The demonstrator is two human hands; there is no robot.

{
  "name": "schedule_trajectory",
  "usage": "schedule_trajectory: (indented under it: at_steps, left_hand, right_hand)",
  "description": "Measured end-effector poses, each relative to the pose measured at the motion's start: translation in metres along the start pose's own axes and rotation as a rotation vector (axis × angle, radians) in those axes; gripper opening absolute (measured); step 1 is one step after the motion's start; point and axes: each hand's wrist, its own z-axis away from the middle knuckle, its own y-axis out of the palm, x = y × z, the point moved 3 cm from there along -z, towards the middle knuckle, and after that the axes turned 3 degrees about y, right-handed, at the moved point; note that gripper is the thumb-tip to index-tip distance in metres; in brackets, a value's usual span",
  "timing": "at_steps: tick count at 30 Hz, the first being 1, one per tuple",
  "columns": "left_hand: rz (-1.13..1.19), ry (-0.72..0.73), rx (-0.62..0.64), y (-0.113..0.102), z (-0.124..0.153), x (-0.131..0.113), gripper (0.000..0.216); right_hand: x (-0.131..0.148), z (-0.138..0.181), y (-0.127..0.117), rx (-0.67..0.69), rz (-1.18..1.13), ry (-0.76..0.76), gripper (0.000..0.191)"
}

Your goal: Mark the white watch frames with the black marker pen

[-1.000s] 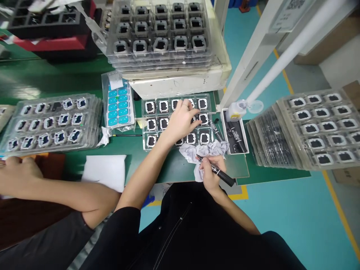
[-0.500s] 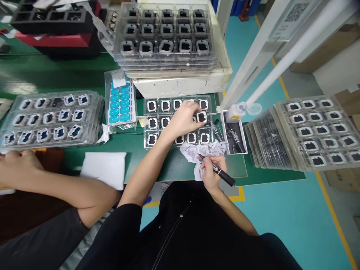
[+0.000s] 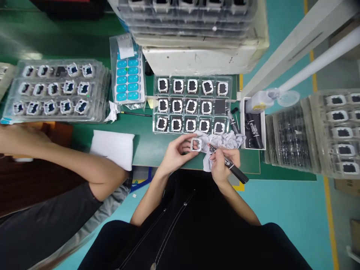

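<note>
My left hand (image 3: pixel 177 153) pinches a small white square frame (image 3: pixel 196 144) with an open middle, held just in front of the tray. In my right hand (image 3: pixel 223 165) is a black marker pen (image 3: pixel 235 172), its tip pointing left toward the frame and a small gap apart from it. Crumpled white paper (image 3: pixel 225 140) lies beneath and behind the pen hand. Beyond my hands is a clear plastic tray (image 3: pixel 184 115) with rows of similar white frames over dark inserts. One pocket at its right, in the middle row, shows only a dark square (image 3: pixel 220 107).
A white box (image 3: pixel 265 123) holding markers and a bottle stands right of the tray. Stacked trays (image 3: pixel 317 131) are farther right, others (image 3: pixel 56 90) at left. Blue labels (image 3: pixel 128 80) lie behind a folded white cloth (image 3: pixel 112 148). A co-worker's arm (image 3: pixel 75 159) reaches in at left.
My left hand has lifted a white frame out of the tray's right column and brought it close to my body, beside the marker. The camera view has tilted down.
</note>
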Motion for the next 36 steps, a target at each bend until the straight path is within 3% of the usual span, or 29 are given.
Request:
schedule_trajectory:
  at_steps: [6,17,36]
  left_hand:
    - [-0.123,0.023,-0.019,0.012,0.007,0.011,0.056]
    - [-0.187,0.062,-0.012,0.014,0.01,0.007,0.041]
    - [-0.337,0.127,0.003,0.013,0.015,0.009,0.038]
  right_hand:
    - [0.007,0.0,0.004,0.131,0.185,-0.015,0.02]
    - [0.014,-0.003,0.006,0.153,0.401,-0.106,0.015]
    - [0.016,-0.002,0.007,0.147,0.424,-0.152,0.009]
